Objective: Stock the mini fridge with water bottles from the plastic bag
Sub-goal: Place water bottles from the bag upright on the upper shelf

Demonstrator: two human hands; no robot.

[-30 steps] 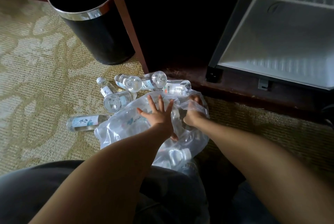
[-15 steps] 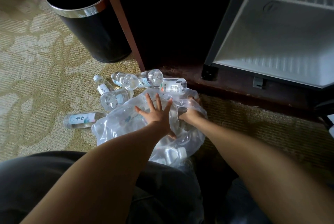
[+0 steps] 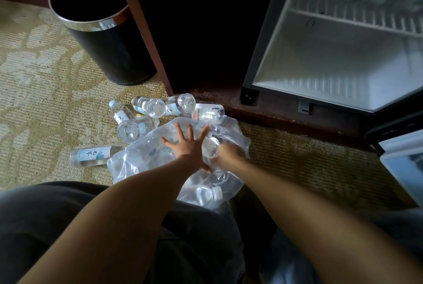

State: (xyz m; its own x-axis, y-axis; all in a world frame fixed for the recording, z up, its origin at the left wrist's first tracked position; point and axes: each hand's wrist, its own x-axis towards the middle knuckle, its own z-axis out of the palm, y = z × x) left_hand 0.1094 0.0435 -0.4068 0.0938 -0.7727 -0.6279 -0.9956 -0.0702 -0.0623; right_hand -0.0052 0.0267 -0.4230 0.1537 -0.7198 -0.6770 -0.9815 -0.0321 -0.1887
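A clear plastic bag [image 3: 146,160] lies crumpled on the carpet with water bottles inside it. My left hand [image 3: 186,145] presses flat on the bag, fingers spread. My right hand [image 3: 229,153] reaches into the bag's mouth and grips a bottle [image 3: 210,146] there; its fingers are partly hidden by plastic. Several more bottles lie loose on the carpet: one on its side at the left [image 3: 91,155], a cluster beyond the bag [image 3: 160,107]. Another bottle [image 3: 206,194] sits inside the bag's near end. The mini fridge [image 3: 343,59] stands open at the right, its lower shelf bare.
A black waste bin [image 3: 100,31] with a chrome rim stands at the upper left. A dark wooden cabinet [image 3: 201,31] fills the middle, with a wooden base ledge [image 3: 286,114] under the fridge. The fridge door [image 3: 402,164] juts out at the right edge. My knees fill the bottom.
The camera has shifted slightly, bringing more of the fridge interior and door into view. My right hand has drawn a little back inside the bag; my left hand stays pressed on it.
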